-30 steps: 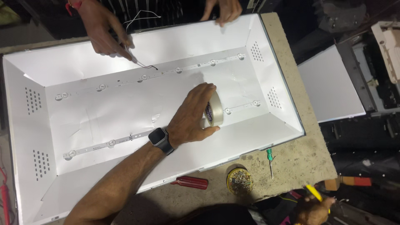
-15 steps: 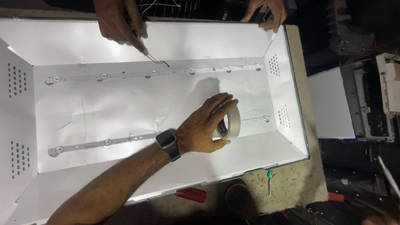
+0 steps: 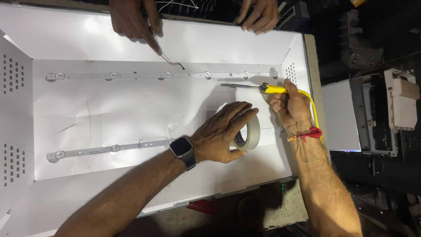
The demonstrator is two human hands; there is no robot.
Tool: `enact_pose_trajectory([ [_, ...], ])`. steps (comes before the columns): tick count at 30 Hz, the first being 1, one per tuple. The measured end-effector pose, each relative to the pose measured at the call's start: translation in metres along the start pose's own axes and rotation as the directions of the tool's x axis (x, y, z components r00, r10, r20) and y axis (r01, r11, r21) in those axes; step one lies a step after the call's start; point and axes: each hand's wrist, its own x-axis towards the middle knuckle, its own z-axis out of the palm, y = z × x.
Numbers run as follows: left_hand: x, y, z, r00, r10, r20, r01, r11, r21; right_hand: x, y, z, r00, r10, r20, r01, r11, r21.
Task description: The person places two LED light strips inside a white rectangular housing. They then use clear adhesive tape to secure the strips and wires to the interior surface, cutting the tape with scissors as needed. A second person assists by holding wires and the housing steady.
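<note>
Open TV backlight tray [image 3: 26, 39] fills most of the frame, white reflector sheet in place, a bit creased centre-left. Upper LED strip [image 3: 162, 75] runs almost full width and looks seated. Lower LED strip [image 3: 109, 149] only covers the lower-left stretch; past its right end it's hidden by the hand, so can't tell if a right-hand section is fitted or taped yet. Left hand [image 3: 219, 134] at frame centre, smartwatch [image 3: 182, 148] on the wrist, fingers curled and clamped round a roll of masking tape [image 3: 251, 134] standing on edge on the sheet; no tape pulled off that I can see. Right hand [image 3: 289, 105] centre-right, fingers closed round a yellow-handled probe tool [image 3: 274, 89], metal tip pointing left just under the upper strip's right end, yellow lead [image 3: 314, 112] trailing down past the wrist. Co-worker's hand [image 3: 131, 19] at top edge pinches a thin wire [image 3: 169, 59] down toward the upper strip; their other hand [image 3: 258, 15] rests on the tray rim. My read: upper strip mounted and under wiring/testing, lower row part-done, taping not started.
</note>
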Motion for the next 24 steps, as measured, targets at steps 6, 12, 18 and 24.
enact_pose_trajectory([
  [6, 0.001, 0.004, -0.001, 0.996, 0.073, 0.048, -0.075, 0.997, 0.036, 0.017, 0.014, -0.002, 0.999, 0.04, 0.003, -0.04, 0.999, 0.018],
  [12, -0.01, 0.044, 0.0, 0.966, 0.237, 0.107, -0.25, 0.96, 0.129, -0.043, -0.021, -0.056, 0.968, -0.135, 0.213, 0.002, 0.849, 0.528],
  [18, -0.027, 0.098, 0.031, 0.874, 0.477, -0.095, -0.449, 0.866, 0.221, -0.17, 0.025, -0.1, 0.644, -0.731, 0.228, 0.703, 0.682, 0.2],
  [24, -0.029, 0.143, 0.05, 0.856, 0.515, -0.036, -0.499, 0.843, 0.202, -0.255, 0.071, -0.107, 0.582, -0.807, 0.105, 0.812, 0.584, -0.011],
])
